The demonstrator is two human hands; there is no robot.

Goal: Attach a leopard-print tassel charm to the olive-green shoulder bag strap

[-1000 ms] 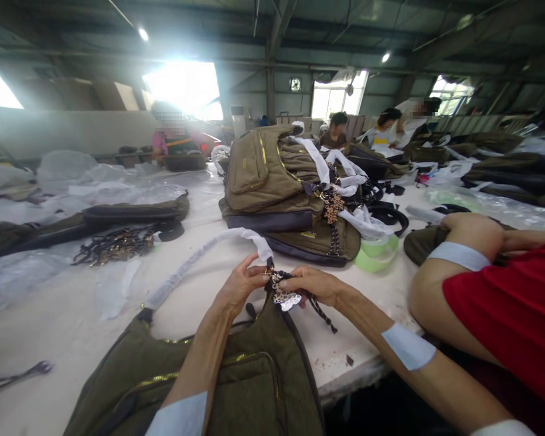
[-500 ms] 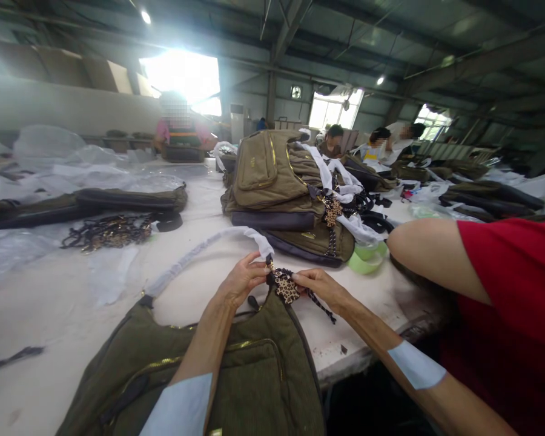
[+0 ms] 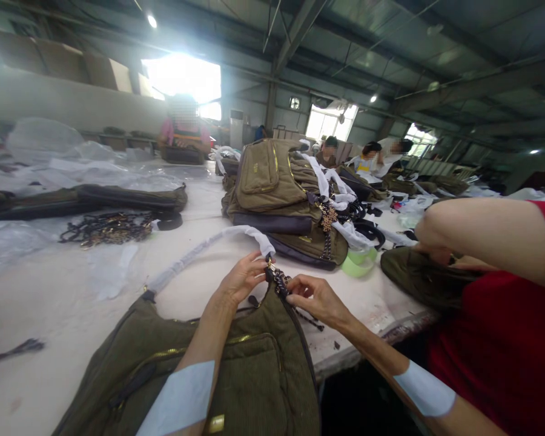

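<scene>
An olive-green handbag (image 3: 249, 387) with gold zips lies in front of me, its strap (image 3: 195, 257) wrapped in white and arched over the table. My left hand (image 3: 241, 280) is closed at the strap's right end, its fingers by the gold ring and dark tab there. From that ring hangs a bag charm (image 3: 280, 282) with black-and-white braided cord. My right hand (image 3: 317, 300) pinches at the charm's right side, thumb and forefinger at the cord. The exact contact of the fingertips is partly hidden. Cord ends trail below the right fingers.
Beyond the bag stands a stack of similar olive bags (image 3: 272, 200) with a charm hanging from it. Green tape (image 3: 360, 263) lies beside it. More charms (image 3: 109, 230) are heaped at left. A co-worker's arm (image 3: 490, 236) reaches over another bag (image 3: 418, 275) at right.
The charm has turned, so its leopard-print piece no longer shows and braided cord faces me. My right hand has shifted slightly left. The co-worker's arm has moved right, uncovering a bag.
</scene>
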